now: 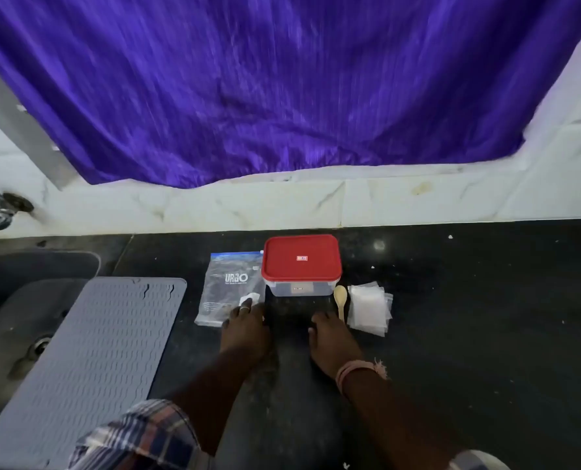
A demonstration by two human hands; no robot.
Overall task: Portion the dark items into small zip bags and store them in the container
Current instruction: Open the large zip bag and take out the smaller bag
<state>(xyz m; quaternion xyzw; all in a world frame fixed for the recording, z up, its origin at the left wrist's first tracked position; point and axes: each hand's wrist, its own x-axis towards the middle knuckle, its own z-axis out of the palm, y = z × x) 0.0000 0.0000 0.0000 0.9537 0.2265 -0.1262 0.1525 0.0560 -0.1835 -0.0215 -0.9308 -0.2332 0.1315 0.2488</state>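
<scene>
**Both hands flat on the tabletop before the closed container**

At the tabletop's left edge a grey ribbed mat [92, 351] lies partly over the sink [21, 300]. Right of it lies a large zip bag [229, 286] printed URGO, flat, with dark items showing through it. The left hand [246, 329] rests with straight, relaxed fingers on that bag's near right corner. Toward the back edge stands the clear container [301, 288], its red lid [301, 259] on, just beside the bag. The right hand [331, 340] lies flat and released on the dark tabletop [468, 317], holding nothing. Just beside it lies a wooden spoon [340, 300], then a stack of small zip bags [368, 308].
</scene>
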